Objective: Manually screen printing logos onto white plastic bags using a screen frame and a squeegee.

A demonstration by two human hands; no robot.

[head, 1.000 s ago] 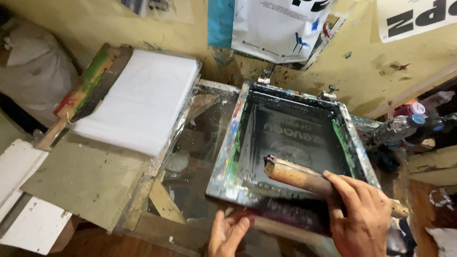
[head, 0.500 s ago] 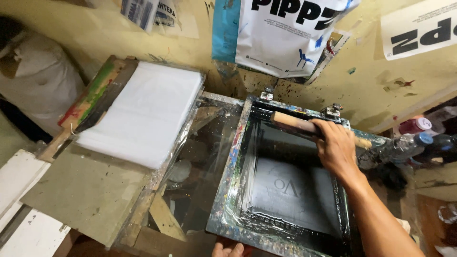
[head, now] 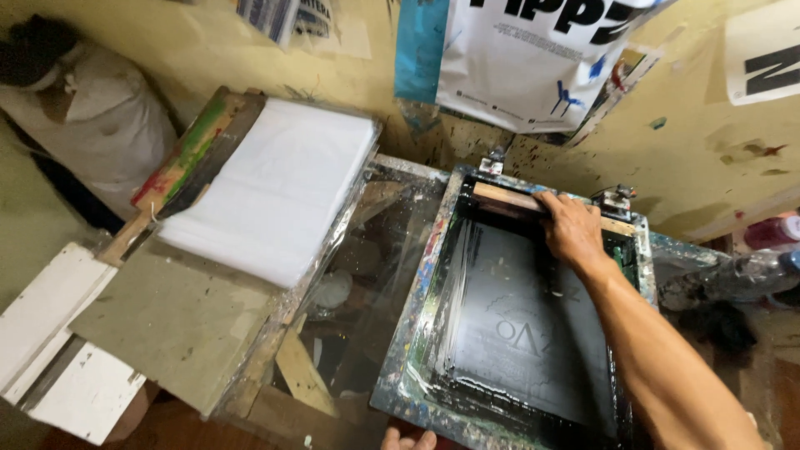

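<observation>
A screen-printing frame (head: 421, 296) with paint-spattered edges lies flat, its mesh coated in black ink with a faint design in the middle. My right hand (head: 572, 229) grips a wooden-handled squeegee (head: 505, 197) resting at the far end of the screen, close to the hinge clamps (head: 615, 200). My left hand (head: 407, 439) shows only as fingertips at the bottom edge, touching the near rim of the frame.
A stack of white sheets (head: 279, 187) lies on a board to the left, beside a colour-stained wooden bar (head: 179, 162). White boards (head: 58, 350) sit at the lower left. Printed posters (head: 533, 58) hang on the yellow wall. Plastic bottles (head: 750, 267) stand at the right.
My right hand pushed the squeegee from the near end of the screen to its far end, spreading the ink. My left hand stayed at the near rim.
</observation>
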